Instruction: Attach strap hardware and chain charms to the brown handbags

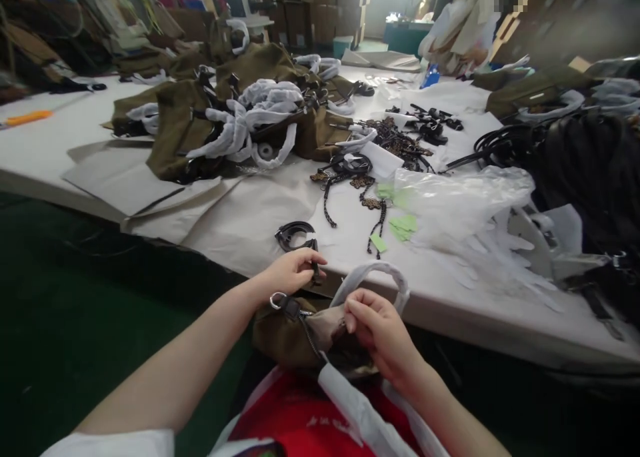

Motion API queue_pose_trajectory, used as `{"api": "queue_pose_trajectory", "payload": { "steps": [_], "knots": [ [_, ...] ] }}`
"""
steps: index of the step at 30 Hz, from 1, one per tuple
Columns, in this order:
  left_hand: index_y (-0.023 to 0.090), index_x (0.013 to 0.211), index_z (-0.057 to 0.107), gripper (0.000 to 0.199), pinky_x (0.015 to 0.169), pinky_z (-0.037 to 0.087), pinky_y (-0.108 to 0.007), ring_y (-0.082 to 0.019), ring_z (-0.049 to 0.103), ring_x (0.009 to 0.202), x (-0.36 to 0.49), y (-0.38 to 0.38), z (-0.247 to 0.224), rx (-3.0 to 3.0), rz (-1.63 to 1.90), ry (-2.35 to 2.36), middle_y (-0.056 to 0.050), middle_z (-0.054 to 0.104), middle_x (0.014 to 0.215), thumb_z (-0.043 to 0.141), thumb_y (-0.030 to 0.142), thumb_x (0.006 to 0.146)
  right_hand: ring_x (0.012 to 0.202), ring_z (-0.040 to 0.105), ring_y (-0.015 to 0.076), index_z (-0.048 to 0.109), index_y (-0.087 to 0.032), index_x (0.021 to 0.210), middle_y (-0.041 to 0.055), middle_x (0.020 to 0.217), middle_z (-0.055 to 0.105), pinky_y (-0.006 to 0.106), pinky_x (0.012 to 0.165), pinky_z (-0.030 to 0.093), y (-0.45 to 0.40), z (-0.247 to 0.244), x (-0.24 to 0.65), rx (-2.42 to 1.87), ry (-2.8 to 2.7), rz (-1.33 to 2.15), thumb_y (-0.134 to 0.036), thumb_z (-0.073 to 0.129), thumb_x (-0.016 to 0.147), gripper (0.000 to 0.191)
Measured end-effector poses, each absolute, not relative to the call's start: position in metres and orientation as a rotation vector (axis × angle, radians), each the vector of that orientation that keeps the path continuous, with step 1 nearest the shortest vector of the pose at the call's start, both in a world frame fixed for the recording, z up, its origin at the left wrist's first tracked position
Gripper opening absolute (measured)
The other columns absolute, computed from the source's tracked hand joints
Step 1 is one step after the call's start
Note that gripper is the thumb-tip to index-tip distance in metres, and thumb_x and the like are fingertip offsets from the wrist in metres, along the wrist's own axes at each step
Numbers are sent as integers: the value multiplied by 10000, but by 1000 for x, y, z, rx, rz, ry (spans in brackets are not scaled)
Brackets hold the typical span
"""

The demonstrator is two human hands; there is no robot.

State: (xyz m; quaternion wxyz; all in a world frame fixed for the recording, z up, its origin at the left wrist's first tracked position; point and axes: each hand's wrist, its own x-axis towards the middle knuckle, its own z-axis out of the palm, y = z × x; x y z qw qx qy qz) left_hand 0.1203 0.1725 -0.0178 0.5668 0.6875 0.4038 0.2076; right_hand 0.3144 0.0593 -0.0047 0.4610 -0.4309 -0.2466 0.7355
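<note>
An olive-brown handbag (280, 340) with wrapped handles sits in my lap against the table edge, its zipped top open and beige lining (325, 324) showing. My right hand (377, 327) is closed in a pinch at the bag's opening, on the lining edge. Above the bag's left end, my left hand (295, 270) pinches a small dark end piece of a coiled black strap (287, 238), which rests at the table's front edge. A metal ring (276, 301) on a dark tab shows at the bag's left end. The fingertips of my right hand partly hide the lining.
Olive handbags with wrapped handles (240, 124) are heaped on the white table (260, 224). Black braided cords (375, 210), green paper tags (403, 227) and clear plastic bags (465, 197) lie ahead to the right. Black straps (590, 170) pile up far right. Another person (463, 27) stands behind the table.
</note>
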Motion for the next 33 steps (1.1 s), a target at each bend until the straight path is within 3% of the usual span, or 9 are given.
{"api": "queue_pose_trajectory", "payload": {
  "steps": [4,6,9,12,15,19,26,33],
  "knots": [
    [165,1120,593,469,868,598,-367,-197,709,953,116,144,-28,1483,729,991,-140,530,1350,729,159,672,369,244,23,560,-160,733,-58,499,519,213,385,71,78,-6,309,-1176,-776,1855,-442,731,742,329],
    [182,1227,542,612,833,611,-366,-199,716,941,118,136,-33,1431,898,1162,-162,464,1418,737,139,648,370,246,26,561,-164,730,-67,487,499,216,388,77,84,-7,308,-1225,-836,1864,-442,722,731,322],
    [159,1289,501,727,808,610,-362,-238,720,954,119,129,-38,1140,922,1389,-156,636,1228,808,189,630,380,259,32,554,-170,716,-70,479,487,216,397,108,87,-7,307,-1266,-918,1849,-433,707,724,304],
    [100,1032,646,534,772,602,-351,-251,735,856,117,124,-37,901,673,1281,-129,749,908,876,330,608,391,280,40,555,-173,710,-67,472,488,217,410,139,86,-6,304,-1280,-1047,1835,-414,684,744,276],
    [105,963,682,551,664,587,-317,-208,721,677,117,118,-32,874,595,1127,-81,747,735,899,417,565,390,277,43,560,-174,704,-68,465,490,223,416,147,87,-5,301,-1306,-1147,1844,-385,672,747,243],
    [117,1096,663,619,650,549,-272,-169,706,655,116,112,-26,976,631,1050,-53,752,753,883,382,580,394,291,47,582,-168,675,-60,447,494,227,424,148,90,-1,299,-1320,-1225,1894,-362,671,726,220],
    [122,1132,646,457,844,574,-370,-237,740,879,113,103,-21,1219,632,1144,-98,780,916,724,261,703,385,301,53,604,-170,646,-52,424,506,231,425,161,95,-5,296,-1348,-1253,1957,-294,653,729,157],
    [155,1168,641,428,826,589,-348,-229,748,861,109,100,-21,1386,644,1196,-75,786,908,629,214,744,376,298,54,609,-170,619,-48,399,509,231,418,141,99,-4,286,-1445,-1257,1927,-247,645,708,123]
  ]
}}
